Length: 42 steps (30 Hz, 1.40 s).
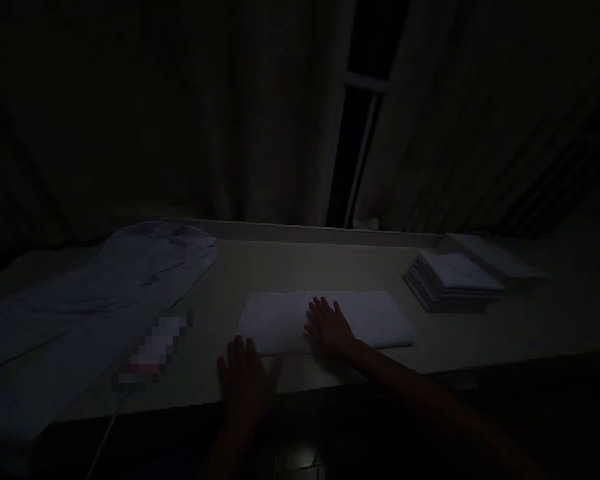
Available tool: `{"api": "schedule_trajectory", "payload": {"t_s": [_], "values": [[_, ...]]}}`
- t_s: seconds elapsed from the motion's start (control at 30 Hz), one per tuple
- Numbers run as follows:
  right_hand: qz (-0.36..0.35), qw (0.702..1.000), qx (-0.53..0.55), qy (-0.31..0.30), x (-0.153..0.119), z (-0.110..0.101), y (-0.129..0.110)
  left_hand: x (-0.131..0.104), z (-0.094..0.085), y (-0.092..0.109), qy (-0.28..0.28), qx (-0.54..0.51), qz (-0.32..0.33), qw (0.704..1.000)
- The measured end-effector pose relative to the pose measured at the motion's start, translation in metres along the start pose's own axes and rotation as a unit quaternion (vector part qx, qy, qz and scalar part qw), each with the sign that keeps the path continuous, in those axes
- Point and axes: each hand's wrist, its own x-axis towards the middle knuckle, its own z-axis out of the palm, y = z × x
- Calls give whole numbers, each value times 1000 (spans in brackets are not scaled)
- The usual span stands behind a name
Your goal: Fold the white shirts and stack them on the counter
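A folded white cloth (375,317) lies flat across the middle of the table, its long side running left to right. My right hand (331,328) rests on top of it, palm down with the fingers spread. By the cloth's near left corner is my left hand (247,377), also open, its fingers apart and pointing away from me over the table's front edge. Neither hand grips anything. The dim light hides fine detail of the fabric.
A stack of folded cloths (455,280) stands on the right, with a pale flat box-like item (500,257) behind it. Loose white fabric (130,273) drapes over the table's left side. A blurred-out object (155,350) with a cord lies near it. Curtains (270,120) hang behind.
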Motion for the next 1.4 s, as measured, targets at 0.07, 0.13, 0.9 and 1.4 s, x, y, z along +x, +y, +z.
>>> {"api": "schedule_trajectory", "payload": {"t_s": [0.07, 0.13, 0.9, 1.4], "values": [[42, 999, 12, 5, -27, -1, 18, 5, -5, 23, 19, -9, 88, 996], [66, 997, 32, 15, -40, 0, 28, 8, -7, 56, 8, -29, 221, 975], [266, 952, 61, 141, -154, -6, 175, 14, 14, 140, -72, 48, 335, 938], [199, 964, 116, 135, -148, 5, 151, -6, 21, 301, -149, -117, 499, 845]]}}
